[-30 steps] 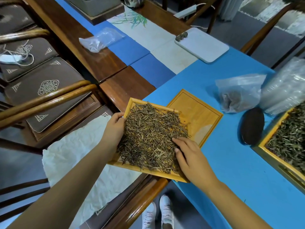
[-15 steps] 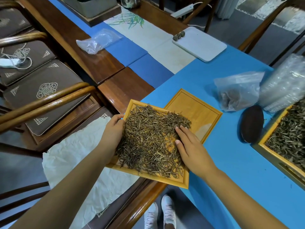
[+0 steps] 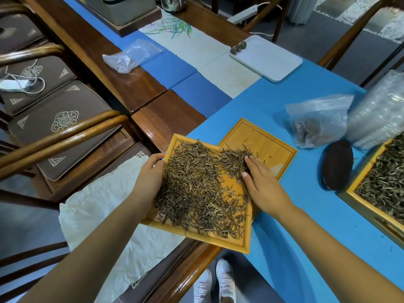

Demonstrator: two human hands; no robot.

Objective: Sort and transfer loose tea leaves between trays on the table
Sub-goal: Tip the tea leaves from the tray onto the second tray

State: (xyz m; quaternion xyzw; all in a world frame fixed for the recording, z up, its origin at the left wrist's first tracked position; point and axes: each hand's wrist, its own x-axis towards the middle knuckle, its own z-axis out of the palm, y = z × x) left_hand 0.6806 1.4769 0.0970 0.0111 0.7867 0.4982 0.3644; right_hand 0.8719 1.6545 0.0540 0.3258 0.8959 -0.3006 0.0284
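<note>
A square wooden tray [image 3: 209, 239] full of loose tea leaves [image 3: 196, 189] sits tilted at the table's near edge, its far corner overlapping a second wooden tray [image 3: 271, 143] that is nearly bare. My left hand [image 3: 150, 180] grips the full tray's left rim. My right hand [image 3: 260, 180] lies flat on the leaves with straight fingers, pushing a clump [image 3: 236, 158] over the rim onto the second tray. A bare patch of wood shows behind the right hand.
A third tray of tea [image 3: 384, 180] stands at the right edge, with a dark oval dish [image 3: 337, 164] beside it. A plastic bag of tea [image 3: 317, 121], stacked clear cups [image 3: 378, 114], a white tray [image 3: 269, 57] and chairs on the left surround the blue table [image 3: 306, 215].
My right hand has swept forward across the leaves from the tray's near side to its far corner, carrying leaves onto the second tray. The left hand keeps its grip.
</note>
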